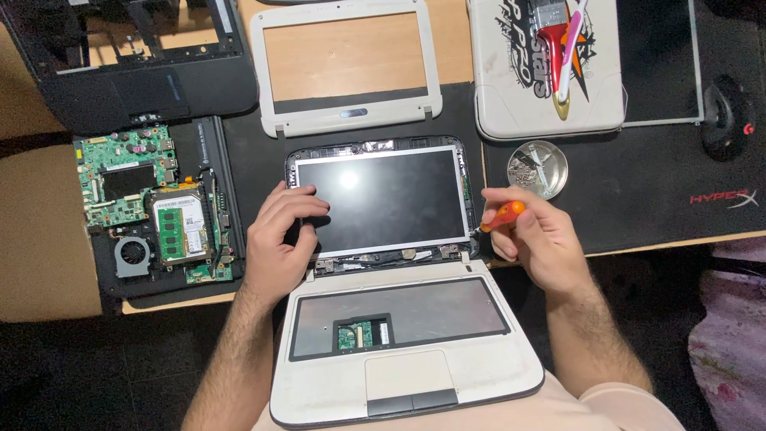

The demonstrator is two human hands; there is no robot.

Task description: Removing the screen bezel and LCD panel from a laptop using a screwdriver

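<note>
A small white laptop (479, 375) lies open in front of me with its keyboard removed and its bare screen panel (383, 199) flat on the black mat. My left hand (279, 239) rests on the panel's left edge, fingers spread over the glass. In my right hand (535, 235) is an orange-handled screwdriver (504, 214), its tip pointing at the panel's lower right corner near the hinge.
A white screen bezel (347, 120) lies behind the panel. A green motherboard with fan (152, 207) sits at left below a black laptop shell (152, 80). At right are a round metal dish of screws (537, 168), a white lid with a brush (550, 72), and a black mouse (728, 116).
</note>
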